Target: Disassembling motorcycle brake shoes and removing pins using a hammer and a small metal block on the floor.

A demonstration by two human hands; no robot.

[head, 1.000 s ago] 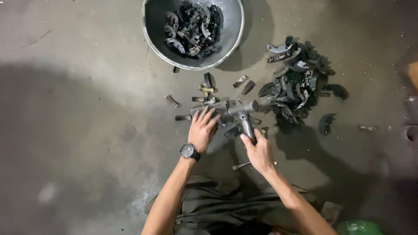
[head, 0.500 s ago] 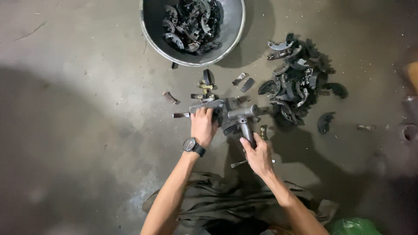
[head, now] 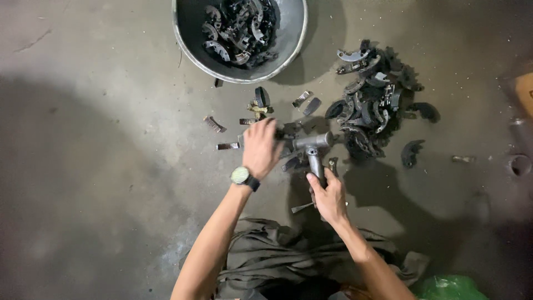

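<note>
A grey metal hammer point(head: 314, 145) is gripped by its handle in the right hand point(head: 328, 195), head poised over a small dark part on the floor point(head: 111, 111). That part is pinned under the flat left hand point(head: 261, 147) (presumably for steadiness), between the metal basin point(head: 294, 39) and a pile of curved parts point(head: 372, 105).

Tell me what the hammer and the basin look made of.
Hammer, gripped by the right hand: looks all metal, dull grey head and handle with a soft sheen. Basin: probably sheet metal, matte grey, thin rolled rim catching light; painted plastic can't be excluded.
</note>
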